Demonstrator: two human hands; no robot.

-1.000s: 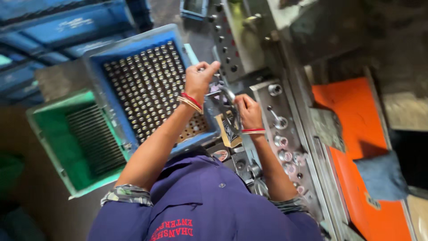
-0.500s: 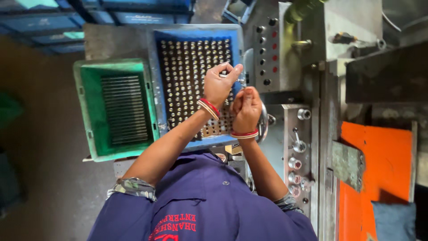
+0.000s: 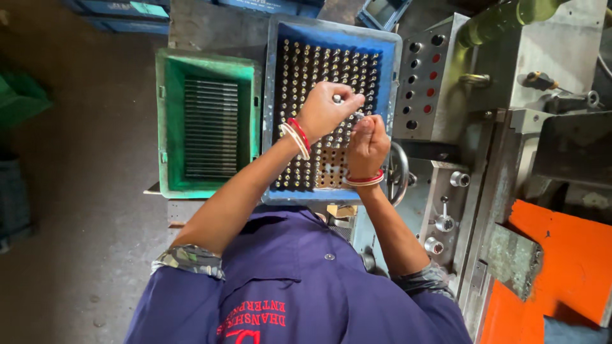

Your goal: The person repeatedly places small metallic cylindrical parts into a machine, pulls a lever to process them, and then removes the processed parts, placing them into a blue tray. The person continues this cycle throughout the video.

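the left hand (image 3: 322, 111) sits at the upper middle of the frame, above the blue crate (image 3: 382, 44). its fingers are curled together, thumb and fingertips pinched on a small metal pin (image 3: 336, 99) whose bright round end shows just above the knuckles. the right hand (image 3: 366, 145) is just beside it, a little lower and to the right, touching or nearly touching the left. its fingers are bunched into a loose fist with the tips drawn up toward the left hand; something small may be held there, but what it holds cannot be told. both wrists carry red and white bangles.

under both hands the blue crate holds a rack of upright metal pins in close rows, with a patch of bare brown holes near the right wrist. the green crate (image 3: 167, 121) stands just left of it, filled with dark long rods lying side by side. a grey machine panel (image 3: 424, 76) with round buttons rises on the right.

against half a second ago, the hands sit about the same over the blue crate, the left fingers now closed tighter on the pin.
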